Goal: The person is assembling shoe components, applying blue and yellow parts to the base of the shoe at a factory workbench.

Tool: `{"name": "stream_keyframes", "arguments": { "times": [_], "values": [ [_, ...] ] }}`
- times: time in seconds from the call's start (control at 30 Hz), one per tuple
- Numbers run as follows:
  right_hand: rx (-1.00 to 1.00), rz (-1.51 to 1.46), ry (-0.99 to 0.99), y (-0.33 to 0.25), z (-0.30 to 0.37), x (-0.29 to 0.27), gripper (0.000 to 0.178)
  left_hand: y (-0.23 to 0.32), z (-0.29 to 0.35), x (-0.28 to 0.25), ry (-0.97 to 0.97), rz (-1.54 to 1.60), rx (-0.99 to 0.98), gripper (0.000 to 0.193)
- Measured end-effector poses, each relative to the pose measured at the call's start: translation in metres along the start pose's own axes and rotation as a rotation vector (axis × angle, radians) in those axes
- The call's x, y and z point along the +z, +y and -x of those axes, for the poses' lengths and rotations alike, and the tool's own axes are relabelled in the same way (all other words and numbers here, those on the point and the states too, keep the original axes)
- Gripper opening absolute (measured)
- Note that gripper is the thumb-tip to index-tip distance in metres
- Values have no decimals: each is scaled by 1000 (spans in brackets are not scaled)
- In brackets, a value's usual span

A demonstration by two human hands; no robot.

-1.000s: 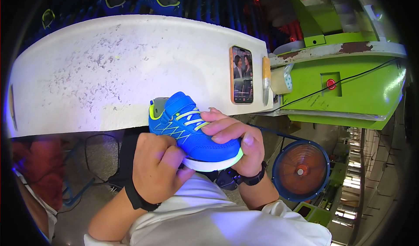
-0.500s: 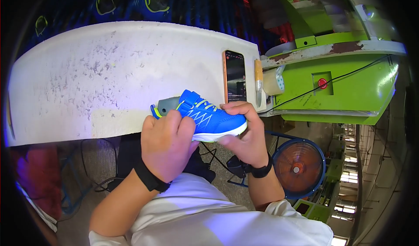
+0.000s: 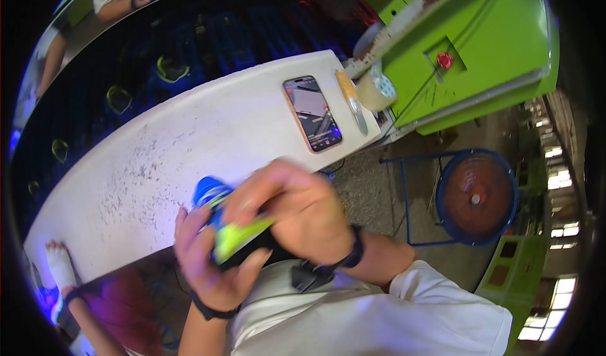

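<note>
A small blue children's sneaker [image 3: 210, 190] is tilted at the table's near edge, blurred and partly covered by both hands. A bright yellow-green part of it [image 3: 237, 237], perhaps the sole, faces up toward me. My left hand [image 3: 211, 264] holds the shoe from the left and below, with the fingers along its side and the thumb apart. Over the shoe's right side hangs my right hand [image 3: 297, 212], its fingers curled and smeared by motion. Its fingertips overlap the shoe, and whether they grip it is unclear.
A lit phone [image 3: 314, 113], a yellow-handled knife [image 3: 351, 101] and a tape roll [image 3: 377, 92] lie at the white table's [image 3: 252, 113] right end. Beyond runs a dark conveyor with several shoes [image 3: 172, 70]. Another person's gloved hand [image 3: 60, 264] rests at left. A fan [image 3: 476, 198] stands right.
The shoe has moved left and down and turned, showing its green part. My right hand has come off the toe and across the shoe. The view has swung; a co-worker's hand appears at left.
</note>
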State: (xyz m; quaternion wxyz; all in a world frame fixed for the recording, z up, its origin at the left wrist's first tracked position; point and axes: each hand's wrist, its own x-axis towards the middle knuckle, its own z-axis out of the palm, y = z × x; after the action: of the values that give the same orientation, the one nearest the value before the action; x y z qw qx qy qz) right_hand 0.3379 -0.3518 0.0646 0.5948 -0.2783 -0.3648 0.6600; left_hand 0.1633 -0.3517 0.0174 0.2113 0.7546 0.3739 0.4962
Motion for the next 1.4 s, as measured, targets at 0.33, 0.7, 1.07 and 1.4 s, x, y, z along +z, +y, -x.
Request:
{"name": "stream_keyframes", "arguments": {
  "times": [0.33, 0.7, 1.07, 1.4],
  "values": [
    [-310, 1030, -189, 75, 33, -37, 56, 7, 46, -58, 149, 283, -479, 72],
    [-324, 764, -71, 96, 24, -60, 46, 36, 23, -26, -51, 133, -424, 69],
    [-590, 591, -155, 85, 21, -42, 42, 32, 22, -32, -113, 82, -277, 63],
    [-455, 909, -120, 96, 5, -52, 41, 35, -27, -65, -552, -308, -273, 45]
  ]
}}
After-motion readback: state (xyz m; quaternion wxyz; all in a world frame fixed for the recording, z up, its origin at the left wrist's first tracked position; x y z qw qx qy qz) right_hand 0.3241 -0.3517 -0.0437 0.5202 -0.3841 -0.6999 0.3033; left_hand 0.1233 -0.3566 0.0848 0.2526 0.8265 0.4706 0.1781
